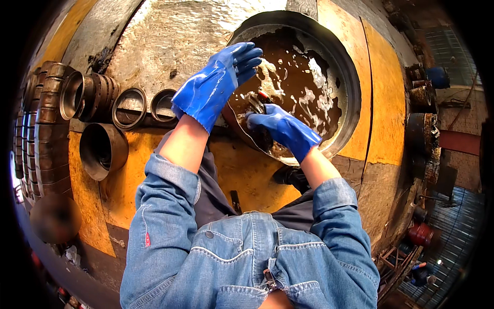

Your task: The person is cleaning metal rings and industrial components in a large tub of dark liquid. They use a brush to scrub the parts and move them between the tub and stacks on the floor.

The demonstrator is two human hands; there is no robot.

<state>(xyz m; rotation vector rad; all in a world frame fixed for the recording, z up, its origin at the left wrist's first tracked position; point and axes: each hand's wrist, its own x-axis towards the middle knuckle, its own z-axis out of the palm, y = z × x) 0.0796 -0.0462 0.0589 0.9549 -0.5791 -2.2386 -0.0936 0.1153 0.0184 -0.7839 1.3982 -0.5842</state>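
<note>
A large round metal basin [352, 77] of brown, foamy liquid lies in front of me. Both my hands wear blue rubber gloves. My left hand [218, 77] hovers by the basin's left rim, fingers stretched out over the liquid, holding nothing visible. Inside the near left part of the basin, my right hand [283, 127] is closed around something dark with a red bit [264, 97] showing at its upper end. Glove and shadow hide most of that thing, so its kind is unclear.
Left of the basin stand two metal rings [115, 109] [154, 110], a row of larger rings [87, 96] and a dark metal cup-shaped part [119, 150]. Stacked metal cylinders [53, 129] rise at the far left. Several dark drums [419, 131] line the right side.
</note>
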